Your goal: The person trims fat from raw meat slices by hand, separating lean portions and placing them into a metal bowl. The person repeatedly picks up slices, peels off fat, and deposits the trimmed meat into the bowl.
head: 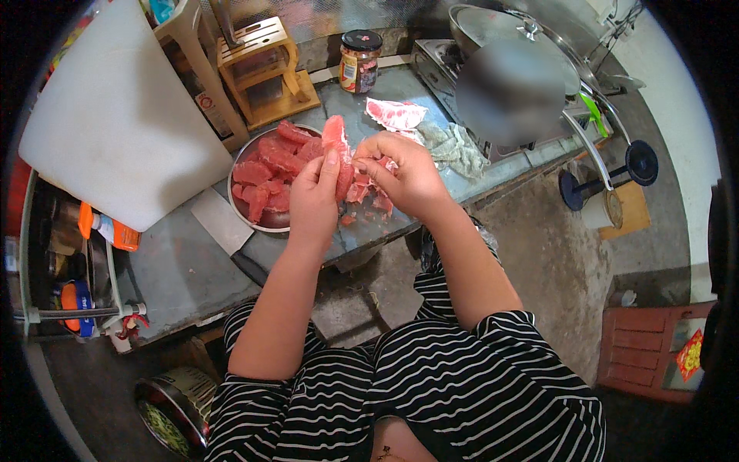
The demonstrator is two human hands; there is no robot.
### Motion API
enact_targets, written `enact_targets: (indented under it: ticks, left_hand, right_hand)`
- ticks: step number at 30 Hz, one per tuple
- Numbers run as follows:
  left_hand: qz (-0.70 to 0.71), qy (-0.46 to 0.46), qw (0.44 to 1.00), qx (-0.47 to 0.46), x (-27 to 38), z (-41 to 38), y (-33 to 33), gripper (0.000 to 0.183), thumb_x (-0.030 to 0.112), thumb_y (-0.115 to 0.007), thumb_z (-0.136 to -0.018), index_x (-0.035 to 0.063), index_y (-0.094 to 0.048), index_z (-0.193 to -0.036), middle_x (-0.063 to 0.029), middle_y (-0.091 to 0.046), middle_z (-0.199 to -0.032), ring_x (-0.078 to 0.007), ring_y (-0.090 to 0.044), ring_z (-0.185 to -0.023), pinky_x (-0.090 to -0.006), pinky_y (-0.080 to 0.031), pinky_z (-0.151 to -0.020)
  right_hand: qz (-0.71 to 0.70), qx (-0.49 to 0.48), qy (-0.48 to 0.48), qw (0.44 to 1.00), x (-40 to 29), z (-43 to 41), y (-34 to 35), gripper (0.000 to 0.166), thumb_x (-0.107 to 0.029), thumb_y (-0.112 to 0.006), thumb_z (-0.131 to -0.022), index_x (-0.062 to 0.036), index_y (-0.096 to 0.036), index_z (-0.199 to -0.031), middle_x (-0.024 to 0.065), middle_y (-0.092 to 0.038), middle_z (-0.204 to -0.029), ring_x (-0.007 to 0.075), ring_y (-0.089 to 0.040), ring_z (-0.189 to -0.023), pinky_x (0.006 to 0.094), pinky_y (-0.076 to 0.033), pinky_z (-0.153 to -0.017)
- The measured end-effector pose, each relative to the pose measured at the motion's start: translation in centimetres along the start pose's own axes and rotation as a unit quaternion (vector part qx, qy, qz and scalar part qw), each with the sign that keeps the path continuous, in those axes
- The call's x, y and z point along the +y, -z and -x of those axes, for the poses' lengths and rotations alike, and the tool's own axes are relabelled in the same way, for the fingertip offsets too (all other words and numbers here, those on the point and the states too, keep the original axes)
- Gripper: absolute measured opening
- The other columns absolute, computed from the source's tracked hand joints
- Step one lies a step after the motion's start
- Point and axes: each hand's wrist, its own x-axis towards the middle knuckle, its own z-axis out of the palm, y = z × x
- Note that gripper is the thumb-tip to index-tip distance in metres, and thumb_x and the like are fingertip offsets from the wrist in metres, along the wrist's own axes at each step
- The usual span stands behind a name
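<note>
My left hand (316, 193) grips a peeled pink pomelo or grapefruit segment (335, 134), its thumb lying along the flesh. The fingertips of my right hand (398, 170) pinch whitish membrane at that segment's right edge. Just left of the segment, a round metal bowl (235, 215) holds several peeled red-pink segments (280, 153). Scraps of pulp and membrane (359, 192) lie on the grey counter below and behind my right hand. Farther back rests a fruit piece with white membrane (395, 114), beside a crumpled greyish cloth (453, 147).
A cleaver (222, 222) lies left of the bowl, beside a large white cutting board (121, 115). Behind are a wooden knife rack (257, 69) and a lidded glass jar (360, 62). A lidded wok (473, 23) sits on the gas stove at right.
</note>
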Motion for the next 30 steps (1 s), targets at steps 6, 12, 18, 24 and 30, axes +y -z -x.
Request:
enact_targets:
  ticks: [6, 12, 18, 24, 30]
  left_hand:
    - [0.025, 0.006, 1.0, 0.016, 0.4, 0.4, -0.3, 0.032, 0.028, -0.053, -0.102, -0.001, -0.066, -0.101, -0.0008, -0.065, -0.09, -0.0063, -0.056, -0.079, -0.0225, -0.046, -0.071]
    - [-0.076, -0.089, 0.992, 0.05, -0.1, 0.3, 0.0, 0.03, 0.026, -0.056, -0.1, -0.0024, -0.067, -0.105, -0.0012, -0.066, -0.093, -0.0073, -0.057, -0.082, -0.0232, -0.047, -0.075]
    - [-0.168, -0.113, 0.978, 0.052, 0.7, 1.0, -0.4, 0.031, 0.023, -0.061, -0.098, -0.0044, -0.067, -0.11, -0.0086, -0.07, -0.104, -0.0131, -0.062, -0.095, -0.0262, -0.047, -0.086]
    - [-0.212, -0.178, 0.958, 0.073, -0.6, 0.9, -0.2, 0.028, 0.021, -0.061, -0.097, -0.004, -0.068, -0.108, -0.009, -0.07, -0.101, -0.014, -0.063, -0.093, -0.0263, -0.047, -0.085]
    - [-0.24, -0.254, 0.934, 0.082, -1.1, 0.8, -0.3, 0.025, 0.019, -0.061, -0.096, -0.0027, -0.068, -0.105, -0.0114, -0.068, -0.093, -0.0192, -0.063, -0.084, -0.0305, -0.048, -0.076]
  right_hand:
    - [-0.244, 0.068, -0.141, 0.957, 1.5, -0.4, 0.4, 0.004, -0.002, -0.059, -0.094, 0.0002, -0.059, -0.097, 0.0032, -0.065, -0.086, 0.0107, -0.063, -0.077, 0.0252, -0.051, -0.073]
    - [-0.132, 0.049, -0.175, 0.974, -0.5, 0.5, -1.1, 0.011, -0.006, -0.068, -0.089, -0.0021, -0.072, -0.098, 0.0017, -0.067, -0.086, 0.0074, -0.063, -0.074, 0.0246, -0.054, -0.064]
    - [-0.006, 0.041, -0.095, 0.995, -1.5, 0.4, -1.4, 0.01, -0.012, -0.069, -0.083, -0.0021, -0.069, -0.085, 0.0113, -0.065, -0.074, 0.0234, -0.064, -0.064, 0.0349, -0.051, -0.063]
    - [0.134, 0.044, -0.06, 0.988, -0.9, 0.6, -2.4, 0.009, -0.009, -0.069, -0.083, -0.0006, -0.068, -0.086, 0.0122, -0.066, -0.077, 0.0238, -0.064, -0.066, 0.032, -0.052, -0.065]
    - [-0.032, 0.015, -0.181, 0.983, -1.3, 0.3, -1.7, 0.011, -0.016, -0.067, -0.081, -0.0059, -0.069, -0.08, 0.0126, -0.067, -0.077, 0.0316, -0.065, -0.073, 0.0406, -0.052, -0.068]
